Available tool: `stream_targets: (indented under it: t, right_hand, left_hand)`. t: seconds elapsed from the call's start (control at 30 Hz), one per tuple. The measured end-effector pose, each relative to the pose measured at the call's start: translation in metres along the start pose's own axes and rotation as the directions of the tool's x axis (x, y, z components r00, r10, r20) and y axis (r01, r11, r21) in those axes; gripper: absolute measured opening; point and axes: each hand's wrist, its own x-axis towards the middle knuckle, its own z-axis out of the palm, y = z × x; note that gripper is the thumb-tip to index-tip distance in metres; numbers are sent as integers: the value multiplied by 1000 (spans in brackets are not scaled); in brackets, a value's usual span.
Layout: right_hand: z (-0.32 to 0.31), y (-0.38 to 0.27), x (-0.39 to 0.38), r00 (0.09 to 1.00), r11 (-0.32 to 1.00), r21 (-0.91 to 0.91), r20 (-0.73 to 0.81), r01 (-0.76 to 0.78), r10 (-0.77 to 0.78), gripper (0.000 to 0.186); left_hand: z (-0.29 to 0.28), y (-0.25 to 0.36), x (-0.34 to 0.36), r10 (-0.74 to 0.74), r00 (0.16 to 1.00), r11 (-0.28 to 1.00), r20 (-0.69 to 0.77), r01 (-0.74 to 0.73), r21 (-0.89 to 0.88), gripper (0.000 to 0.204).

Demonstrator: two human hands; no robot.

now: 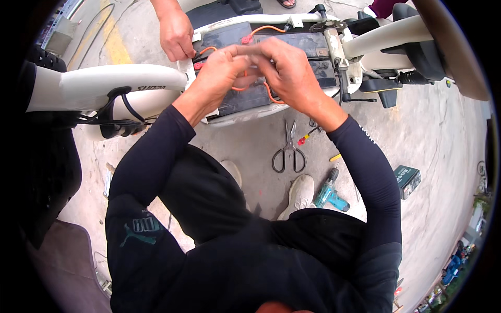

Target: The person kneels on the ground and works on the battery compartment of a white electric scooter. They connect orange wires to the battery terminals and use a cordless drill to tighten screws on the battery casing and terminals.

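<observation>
My left hand [222,70] and my right hand [289,73] meet over the battery tray of a white electric bike. Their fingertips are pinched together, slightly blurred, and what lies between them is hidden. Directly below them are dark batteries [242,103] set in the white frame [235,119]. An orange wire [270,95] curves out by my right hand, and another orange wire [266,28] with a red terminal cover [247,39] runs along the far side. Another person's hand [176,36] touches a dark connector at the tray's left end.
Black-handled scissors [288,153] lie on the concrete, beside a short lead with a red connector [301,141]. A teal cordless drill [332,192] rests by my shoe [300,195]. Farther right sits a dark green box [407,181]. A crank and chainring [329,26] stick up at the tray's right end.
</observation>
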Motion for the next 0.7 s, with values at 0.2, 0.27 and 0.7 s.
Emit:
stream_targets:
  t: [0.2, 0.27, 0.7]
  right_hand:
    - [0, 24, 51, 984, 978, -126, 82, 167, -158, 18]
    - [-3, 30, 66, 964, 957, -132, 109, 258, -244, 16]
    - [-6, 34, 105, 943, 932, -179, 169, 316, -287, 9]
  left_hand:
    - [-15, 20, 18, 128, 979, 992, -159, -129, 3, 32]
    - [-17, 32, 19, 143, 970, 989, -195, -148, -13, 32]
    - [-26, 33, 40, 187, 953, 972, -238, -214, -94, 34]
